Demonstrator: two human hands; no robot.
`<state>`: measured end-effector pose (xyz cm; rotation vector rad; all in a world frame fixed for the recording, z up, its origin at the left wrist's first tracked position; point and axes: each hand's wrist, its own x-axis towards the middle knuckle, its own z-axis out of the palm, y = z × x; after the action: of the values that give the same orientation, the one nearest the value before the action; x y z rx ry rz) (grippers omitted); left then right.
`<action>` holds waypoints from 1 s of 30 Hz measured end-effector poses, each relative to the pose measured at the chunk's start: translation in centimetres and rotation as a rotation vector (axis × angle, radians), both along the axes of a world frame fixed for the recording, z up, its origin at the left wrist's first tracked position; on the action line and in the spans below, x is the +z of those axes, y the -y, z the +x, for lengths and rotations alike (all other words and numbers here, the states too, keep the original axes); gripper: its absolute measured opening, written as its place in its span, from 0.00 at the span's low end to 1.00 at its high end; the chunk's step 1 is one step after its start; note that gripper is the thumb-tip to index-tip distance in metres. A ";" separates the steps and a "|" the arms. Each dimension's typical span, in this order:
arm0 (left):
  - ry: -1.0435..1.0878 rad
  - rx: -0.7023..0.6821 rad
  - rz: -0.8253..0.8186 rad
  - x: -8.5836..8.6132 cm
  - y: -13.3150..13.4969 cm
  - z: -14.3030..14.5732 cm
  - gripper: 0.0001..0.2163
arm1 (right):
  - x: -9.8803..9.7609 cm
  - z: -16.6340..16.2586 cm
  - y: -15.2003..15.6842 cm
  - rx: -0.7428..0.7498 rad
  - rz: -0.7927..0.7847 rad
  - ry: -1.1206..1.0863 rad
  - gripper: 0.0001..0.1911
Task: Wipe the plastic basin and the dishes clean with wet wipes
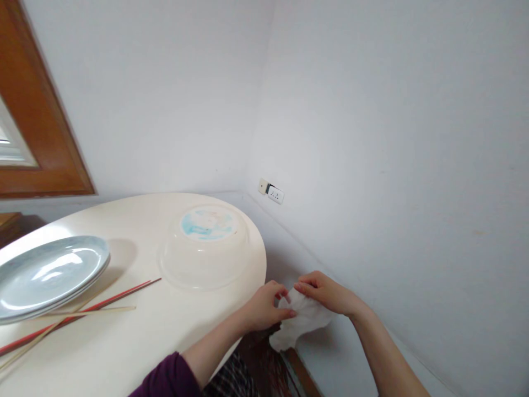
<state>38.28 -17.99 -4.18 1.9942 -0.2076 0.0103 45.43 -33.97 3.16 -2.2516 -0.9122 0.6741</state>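
Observation:
Both my hands hold a crumpled white tissue point(300, 325) just off the right edge of a round cream table point(136, 331). My left hand point(264, 306) pinches its left side with closed fingers. My right hand point(326, 292) grips its top edge, fingers curled. The tissue hangs down between them, over the gap between table and wall.
On the table an upturned clear plastic bowl point(204, 245) with a blue patch lies near the far edge. Stacked grey-blue plates point(45, 275) lie at the left, with red and pale chopsticks point(82, 311) beside them. A wall socket point(275, 193) is in the corner.

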 end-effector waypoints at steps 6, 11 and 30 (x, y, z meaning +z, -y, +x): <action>-0.061 -0.039 -0.111 1.7 -2.9 -0.4 0.07 | 0.5 0.8 1.8 0.012 -0.065 -0.173 0.18; -0.110 0.012 -0.235 3.0 -4.3 -0.7 0.10 | -0.9 1.5 2.2 0.023 0.140 -0.081 0.18; -0.204 0.280 -0.477 3.5 -6.6 0.2 0.15 | -4.2 0.7 -1.7 -0.327 0.669 -0.432 0.46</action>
<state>38.50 -11.37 -0.64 1.5212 0.1925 0.0321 46.09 -32.22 -1.06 -1.5238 -0.4442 0.5630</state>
